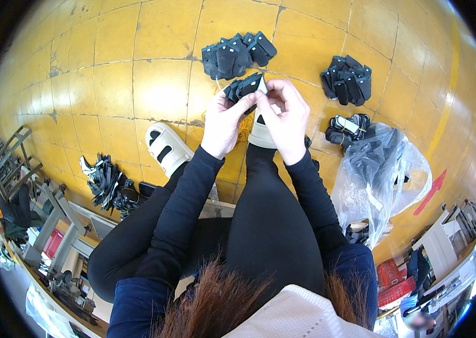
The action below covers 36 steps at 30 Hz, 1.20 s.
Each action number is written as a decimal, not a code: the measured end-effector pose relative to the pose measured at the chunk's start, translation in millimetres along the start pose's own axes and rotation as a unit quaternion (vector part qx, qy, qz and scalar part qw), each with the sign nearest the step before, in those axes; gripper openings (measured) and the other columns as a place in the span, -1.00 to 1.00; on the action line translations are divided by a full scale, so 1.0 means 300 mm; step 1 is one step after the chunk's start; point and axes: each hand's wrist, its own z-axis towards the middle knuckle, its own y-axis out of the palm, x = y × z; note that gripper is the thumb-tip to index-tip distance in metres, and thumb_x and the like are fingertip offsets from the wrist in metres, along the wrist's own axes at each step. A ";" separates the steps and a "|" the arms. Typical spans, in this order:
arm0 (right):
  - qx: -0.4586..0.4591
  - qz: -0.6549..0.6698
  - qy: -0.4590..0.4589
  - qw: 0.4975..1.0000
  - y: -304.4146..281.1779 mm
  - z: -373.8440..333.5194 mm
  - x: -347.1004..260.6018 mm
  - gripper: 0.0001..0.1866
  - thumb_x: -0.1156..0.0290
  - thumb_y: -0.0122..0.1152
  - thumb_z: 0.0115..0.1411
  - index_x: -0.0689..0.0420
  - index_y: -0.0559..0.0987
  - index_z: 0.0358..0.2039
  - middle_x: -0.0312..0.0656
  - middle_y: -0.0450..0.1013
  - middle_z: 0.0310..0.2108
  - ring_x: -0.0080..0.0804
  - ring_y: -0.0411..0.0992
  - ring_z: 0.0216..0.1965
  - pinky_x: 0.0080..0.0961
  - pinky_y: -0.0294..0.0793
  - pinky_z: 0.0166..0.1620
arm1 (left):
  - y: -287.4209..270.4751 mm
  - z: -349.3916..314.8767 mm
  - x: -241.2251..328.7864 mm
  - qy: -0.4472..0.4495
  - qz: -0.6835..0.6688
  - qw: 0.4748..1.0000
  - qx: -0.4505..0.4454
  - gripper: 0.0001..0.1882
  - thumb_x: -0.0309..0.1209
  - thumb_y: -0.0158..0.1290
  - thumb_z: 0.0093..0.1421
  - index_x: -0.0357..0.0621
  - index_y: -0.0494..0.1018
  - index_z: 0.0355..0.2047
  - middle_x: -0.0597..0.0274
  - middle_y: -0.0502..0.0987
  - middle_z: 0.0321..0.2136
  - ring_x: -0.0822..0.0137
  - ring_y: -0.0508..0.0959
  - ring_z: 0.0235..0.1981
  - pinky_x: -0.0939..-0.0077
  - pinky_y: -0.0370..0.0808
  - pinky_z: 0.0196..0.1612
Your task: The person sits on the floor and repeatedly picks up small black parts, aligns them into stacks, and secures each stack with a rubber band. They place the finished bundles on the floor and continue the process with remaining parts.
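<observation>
A bundle of dark fabric pieces (242,86) with small pale tags is held up in front of me, above the floor. My left hand (221,123) is closed around its near left side, thumb on top. The fingers of my right hand (288,119) pinch the bundle's right end, where a whitish edge shows; both thumbs meet there. Just beyond lies a pile of similar black pieces (232,56) with small white tags. My right fingers partly hide the bundle's near end.
Another stack of black pieces (347,80) lies at right. Nearer are a banded dark bundle (350,127) and a clear plastic bag (370,180). Yellow bands (244,128) lie between my sandals (167,149). Dark pieces (104,181) are piled at left near a metal frame (58,217).
</observation>
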 end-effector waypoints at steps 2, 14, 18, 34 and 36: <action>0.034 0.028 0.037 0.998 0.007 0.000 0.003 -0.85 0.61 0.23 0.10 0.27 0.50 -0.28 -0.21 0.47 -0.41 -0.62 0.44 -0.43 -0.68 0.45 -0.35 | 0.021 -0.003 0.015 -0.009 0.014 1.000 0.004 -0.77 -0.48 0.08 0.23 -0.27 0.44 -0.11 0.20 0.55 -0.18 0.47 0.55 -0.21 0.52 0.50 -0.08; -0.019 -0.061 -0.022 0.998 -0.019 0.015 0.013 -0.74 0.59 0.07 0.21 0.24 0.52 -0.07 -0.20 0.53 -0.28 -0.64 0.43 -0.30 -0.66 0.42 -0.23 | 0.015 0.004 0.027 -0.060 -0.091 0.993 0.045 -0.66 -0.29 -0.09 0.31 -0.30 0.38 -0.04 0.09 0.52 -0.15 0.32 0.54 -0.12 0.36 0.53 -0.04; 0.045 0.017 0.041 0.998 -0.003 0.063 0.005 -0.71 0.57 0.08 0.18 0.18 0.54 -0.06 -0.14 0.55 -0.28 -0.49 0.48 -0.36 -0.53 0.44 -0.22 | -0.009 0.023 0.040 -0.074 -0.074 0.993 0.056 -0.65 -0.30 -0.10 0.31 -0.35 0.39 -0.06 0.05 0.51 -0.16 0.29 0.54 -0.13 0.33 0.53 -0.03; 0.023 -0.284 -0.127 0.950 0.057 0.208 0.432 -0.68 0.37 0.18 0.16 0.14 0.56 -0.06 0.03 0.40 0.06 -0.14 0.39 0.04 -0.34 0.34 0.11 | -0.110 0.074 0.053 -0.094 -0.129 0.986 0.049 -0.62 -0.34 -0.21 0.32 -0.40 0.28 0.02 -0.05 0.47 -0.05 0.20 0.51 -0.06 0.33 0.50 0.03; 0.001 -0.128 -0.007 0.992 0.043 0.155 0.295 -0.74 0.40 0.18 0.16 0.17 0.58 -0.13 -0.05 0.47 -0.09 -0.29 0.45 -0.14 -0.46 0.41 -0.05 | -0.120 0.064 0.054 -0.092 -0.110 0.988 0.060 -0.66 -0.36 -0.15 0.31 -0.37 0.33 -0.02 0.01 0.49 -0.09 0.24 0.53 -0.10 0.35 0.51 0.00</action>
